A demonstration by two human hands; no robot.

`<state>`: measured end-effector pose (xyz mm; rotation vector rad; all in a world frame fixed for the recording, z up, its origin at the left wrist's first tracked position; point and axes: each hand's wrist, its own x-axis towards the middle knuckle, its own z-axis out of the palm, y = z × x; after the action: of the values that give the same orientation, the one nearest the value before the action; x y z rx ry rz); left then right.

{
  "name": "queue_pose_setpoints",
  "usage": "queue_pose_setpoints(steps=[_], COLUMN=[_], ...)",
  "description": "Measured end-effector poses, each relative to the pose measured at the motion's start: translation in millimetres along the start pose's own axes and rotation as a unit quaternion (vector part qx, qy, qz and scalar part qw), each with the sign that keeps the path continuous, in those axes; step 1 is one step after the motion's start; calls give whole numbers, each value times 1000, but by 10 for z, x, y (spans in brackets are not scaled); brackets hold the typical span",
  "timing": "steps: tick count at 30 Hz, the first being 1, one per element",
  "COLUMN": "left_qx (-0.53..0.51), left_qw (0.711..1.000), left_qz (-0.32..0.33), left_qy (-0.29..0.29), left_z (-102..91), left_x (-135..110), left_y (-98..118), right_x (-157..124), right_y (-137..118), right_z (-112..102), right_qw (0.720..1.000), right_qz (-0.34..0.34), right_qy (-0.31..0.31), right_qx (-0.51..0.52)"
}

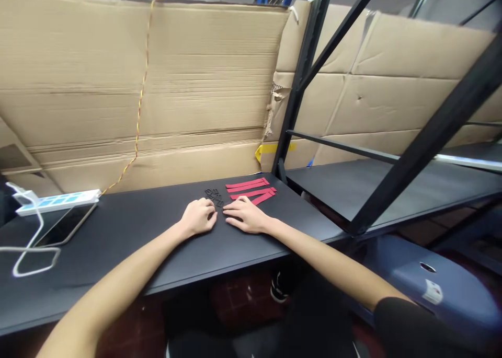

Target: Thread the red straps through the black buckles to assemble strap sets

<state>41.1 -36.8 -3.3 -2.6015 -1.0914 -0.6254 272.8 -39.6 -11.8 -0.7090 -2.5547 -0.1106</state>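
Both my hands rest on a black table (129, 227). My left hand (199, 216) lies with its fingers curled, just in front of a small heap of black buckle-like parts (214, 195). My right hand (247, 215) lies flat with fingers stretched toward the left hand, its fingertips almost touching it. Several red strips (251, 188) lie side by side just beyond my right hand, and one strip runs under or against its fingers. Whether the left hand holds a part is hidden.
A white power strip (58, 200) with a white cable (27, 243) and a phone (65, 224) lie at the table's left. Cardboard sheets (176, 86) stand behind. A black metal rack frame (301, 81) and its shelf (392, 185) are right; a blue stool (435, 285) stands below.
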Motion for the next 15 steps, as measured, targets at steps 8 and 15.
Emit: queue_pose_setpoints(steps=[8, 15], left_qx=[-88, -105], left_qw=[996, 992], left_qz=[10, 39], left_qy=[31, -57], left_z=[-124, -129], left_x=[-26, -56], left_y=[-307, -391], right_x=[-11, 93], right_y=[1, 31], right_z=[-33, -11], right_qw=[1000, 998], right_qz=[26, 51], right_qy=[-2, -36], right_qx=[-9, -18])
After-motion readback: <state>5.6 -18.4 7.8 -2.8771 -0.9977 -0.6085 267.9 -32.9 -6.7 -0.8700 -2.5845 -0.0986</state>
